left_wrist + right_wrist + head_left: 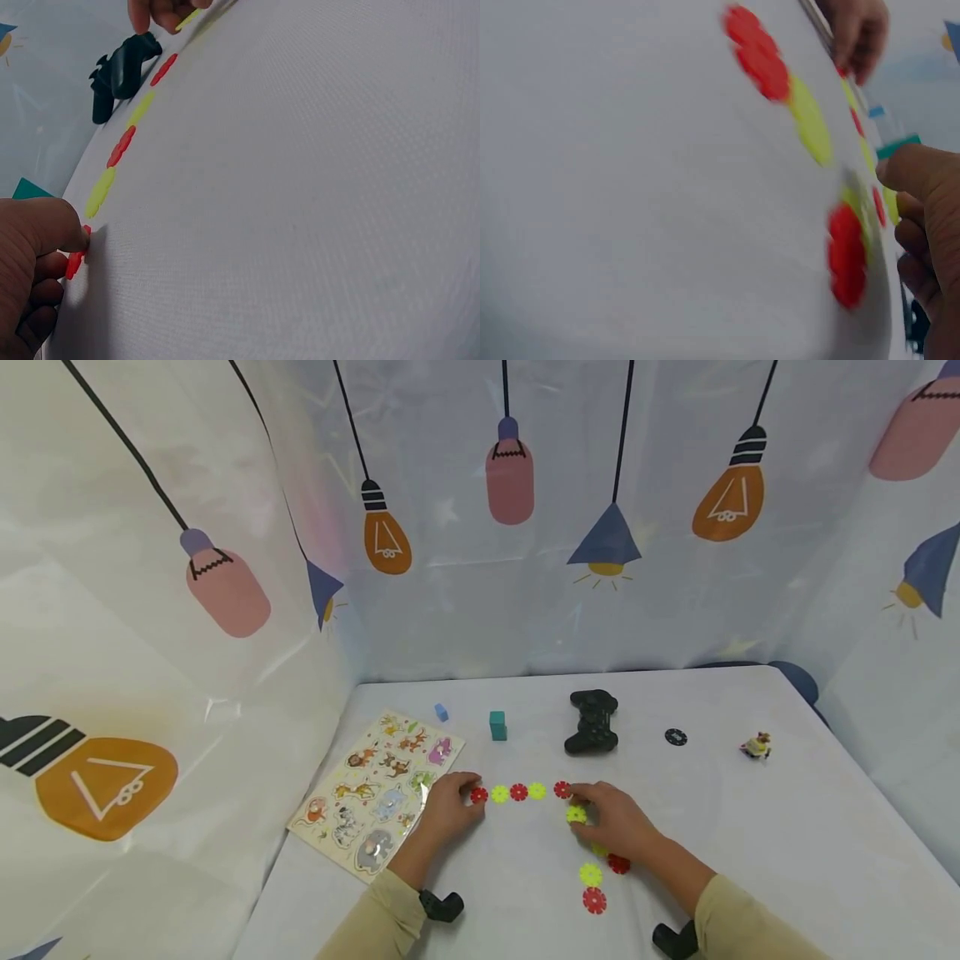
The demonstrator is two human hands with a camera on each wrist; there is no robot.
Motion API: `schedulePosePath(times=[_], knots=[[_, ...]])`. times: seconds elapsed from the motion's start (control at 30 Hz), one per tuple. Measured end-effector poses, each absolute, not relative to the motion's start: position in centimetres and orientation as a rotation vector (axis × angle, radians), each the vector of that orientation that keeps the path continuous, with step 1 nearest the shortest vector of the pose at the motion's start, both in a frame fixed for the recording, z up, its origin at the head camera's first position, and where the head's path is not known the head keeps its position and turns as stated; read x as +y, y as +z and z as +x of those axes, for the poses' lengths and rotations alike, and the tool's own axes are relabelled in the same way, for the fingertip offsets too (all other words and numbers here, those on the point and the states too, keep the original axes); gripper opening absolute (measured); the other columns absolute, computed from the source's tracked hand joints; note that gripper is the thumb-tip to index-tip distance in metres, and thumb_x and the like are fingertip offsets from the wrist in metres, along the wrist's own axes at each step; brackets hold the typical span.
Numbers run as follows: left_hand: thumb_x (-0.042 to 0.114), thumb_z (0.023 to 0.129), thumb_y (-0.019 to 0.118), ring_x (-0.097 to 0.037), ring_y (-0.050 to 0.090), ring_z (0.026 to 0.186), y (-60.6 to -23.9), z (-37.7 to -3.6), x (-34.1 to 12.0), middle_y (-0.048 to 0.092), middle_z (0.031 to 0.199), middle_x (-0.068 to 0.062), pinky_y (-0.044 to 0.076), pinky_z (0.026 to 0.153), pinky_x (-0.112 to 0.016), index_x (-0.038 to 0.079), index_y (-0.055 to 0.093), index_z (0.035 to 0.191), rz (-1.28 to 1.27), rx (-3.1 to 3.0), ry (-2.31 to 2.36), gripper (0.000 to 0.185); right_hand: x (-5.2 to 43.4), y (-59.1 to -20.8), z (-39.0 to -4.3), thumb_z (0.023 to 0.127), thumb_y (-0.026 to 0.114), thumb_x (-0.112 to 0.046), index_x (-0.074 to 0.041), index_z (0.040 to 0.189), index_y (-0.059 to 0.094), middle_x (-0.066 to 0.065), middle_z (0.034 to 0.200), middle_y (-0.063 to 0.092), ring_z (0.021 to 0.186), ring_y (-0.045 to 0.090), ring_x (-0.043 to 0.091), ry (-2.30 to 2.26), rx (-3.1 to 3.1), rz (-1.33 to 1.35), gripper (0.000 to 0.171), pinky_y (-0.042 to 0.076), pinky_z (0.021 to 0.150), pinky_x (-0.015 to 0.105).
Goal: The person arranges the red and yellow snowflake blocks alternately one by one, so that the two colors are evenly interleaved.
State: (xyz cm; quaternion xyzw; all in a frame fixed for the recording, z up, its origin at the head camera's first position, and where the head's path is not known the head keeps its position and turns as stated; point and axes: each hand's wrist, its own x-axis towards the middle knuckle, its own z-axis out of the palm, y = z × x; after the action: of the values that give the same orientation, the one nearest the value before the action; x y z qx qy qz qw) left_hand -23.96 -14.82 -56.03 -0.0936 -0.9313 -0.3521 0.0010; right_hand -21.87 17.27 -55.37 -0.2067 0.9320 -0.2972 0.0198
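Red and yellow notched interlocking discs lie flat on the white table. Five form a row: a red disc (479,795) at the left end, a yellow disc (499,794), a red disc (518,792), a yellow disc (537,791) and a red disc (562,789). My left hand (450,810) pinches the left-end red disc between thumb and fingers. Just below the row's right end, my right hand (618,821) pinches a yellow disc (576,814). Nearer me are a yellow disc (591,874), a red disc (595,901) and another red disc (618,864), which partly covers a yellow one.
An animal puzzle board (382,789) lies left of my left hand. Behind the row stand a small blue block (441,712), a teal block (498,725) and a black game controller (592,722). Farther right are a black round chip (676,737) and a small figurine (757,746).
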Motion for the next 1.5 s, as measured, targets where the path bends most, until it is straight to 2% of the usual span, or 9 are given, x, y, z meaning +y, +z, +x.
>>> schedulePosePath(times=[0.1, 0.27, 0.5, 0.7, 0.9, 1.1, 1.2, 1.4, 1.5], knots=[[0.025, 0.081, 0.078, -0.015, 0.056, 0.103, -56.2, -24.1, -14.9, 0.064, 0.111, 0.004, 0.048, 0.094, -0.040, 0.016, 0.066, 0.122, -0.288, -2.924, -1.102, 0.043, 18.2, -55.3, -23.4, 0.080, 0.082, -0.026, -0.017, 0.132, 0.060, -0.008, 0.108, 0.065, 0.103, 0.059, 0.017, -0.958, 2.944, -0.466, 0.057, 0.050, 0.092, 0.045], [0.024, 0.081, 0.079, -0.016, 0.056, 0.103, -56.2, -24.1, -14.9, 0.064, 0.111, 0.003, 0.048, 0.094, -0.041, 0.015, 0.067, 0.121, -0.289, -2.915, -1.095, 0.043, 19.0, -55.6, -25.1, 0.083, 0.080, -0.022, -0.011, 0.130, 0.061, -0.001, 0.109, 0.068, 0.100, 0.061, 0.021, -0.951, 2.975, -0.504, 0.052, 0.050, 0.091, 0.047], [0.023, 0.081, 0.079, -0.016, 0.056, 0.101, -56.1, -24.1, -14.8, 0.064, 0.109, 0.004, 0.048, 0.093, -0.040, 0.015, 0.067, 0.121, -0.302, -2.914, -1.082, 0.042, 19.0, -55.8, -25.3, 0.082, 0.080, -0.021, -0.011, 0.126, 0.065, -0.003, 0.108, 0.068, 0.098, 0.062, 0.019, -0.951, 2.981, -0.543, 0.047, 0.051, 0.089, 0.045], [0.023, 0.081, 0.078, -0.015, 0.056, 0.100, -55.8, -24.8, -14.9, 0.064, 0.107, 0.005, 0.049, 0.092, -0.040, 0.015, 0.067, 0.120, -0.316, -2.895, -1.058, 0.041, 19.5, -55.3, -25.1, 0.084, 0.079, -0.026, -0.015, 0.130, 0.062, -0.002, 0.115, 0.068, 0.105, 0.062, 0.021, -0.981, 2.999, -0.501, 0.050, 0.049, 0.093, 0.048], [0.024, 0.082, 0.078, -0.016, 0.056, 0.101, -56.0, -24.6, -15.0, 0.064, 0.108, 0.004, 0.049, 0.092, -0.041, 0.015, 0.068, 0.120, -0.305, -2.900, -1.058, 0.040, 20.8, -54.9, -21.8, 0.081, 0.081, -0.026, -0.014, 0.126, 0.064, -0.005, 0.109, 0.068, 0.102, 0.063, 0.020, -1.029, 3.012, -0.503, 0.050, 0.052, 0.088, 0.046], [0.024, 0.081, 0.078, -0.016, 0.056, 0.102, -56.5, -23.6, -14.8, 0.064, 0.109, 0.004, 0.049, 0.093, -0.041, 0.015, 0.068, 0.120, -0.301, -2.922, -1.084, 0.040, 22.4, -55.9, -16.4, 0.073, 0.084, -0.046, -0.020, 0.127, 0.063, -0.020, 0.106, 0.063, 0.099, 0.058, 0.007, -0.981, 2.944, -0.411, 0.064, 0.051, 0.090, 0.039], [0.023, 0.081, 0.078, -0.016, 0.056, 0.101, -56.4, -23.5, -14.7, 0.064, 0.108, 0.004, 0.049, 0.092, -0.042, 0.015, 0.068, 0.119, -0.291, -2.903, -1.087, 0.040, 22.3, -56.3, -14.6, 0.071, 0.084, -0.050, -0.021, 0.129, 0.062, -0.022, 0.107, 0.061, 0.100, 0.056, 0.005, -0.979, 2.943, -0.390, 0.068, 0.051, 0.091, 0.039], [0.023, 0.081, 0.077, -0.015, 0.056, 0.101, -56.5, -23.7, -14.7, 0.064, 0.109, 0.004, 0.049, 0.092, -0.040, 0.016, 0.067, 0.119, -0.266, -2.906, -1.086, 0.039, 21.7, -56.8, -13.7, 0.074, 0.086, -0.033, -0.022, 0.125, 0.065, -0.022, 0.106, 0.060, 0.098, 0.055, 0.003, -0.947, 3.040, -0.381, 0.057, 0.052, 0.089, 0.035], [0.023, 0.081, 0.078, -0.015, 0.056, 0.102, -56.4, -23.6, -14.7, 0.064, 0.110, 0.004, 0.049, 0.093, -0.040, 0.016, 0.067, 0.119, -0.275, -2.903, -1.101, 0.040, 21.7, -56.9, -13.7, 0.073, 0.087, -0.030, -0.021, 0.123, 0.066, -0.023, 0.104, 0.059, 0.093, 0.053, 0.000, -0.891, 3.078, -0.416, 0.054, 0.053, 0.085, 0.030]])
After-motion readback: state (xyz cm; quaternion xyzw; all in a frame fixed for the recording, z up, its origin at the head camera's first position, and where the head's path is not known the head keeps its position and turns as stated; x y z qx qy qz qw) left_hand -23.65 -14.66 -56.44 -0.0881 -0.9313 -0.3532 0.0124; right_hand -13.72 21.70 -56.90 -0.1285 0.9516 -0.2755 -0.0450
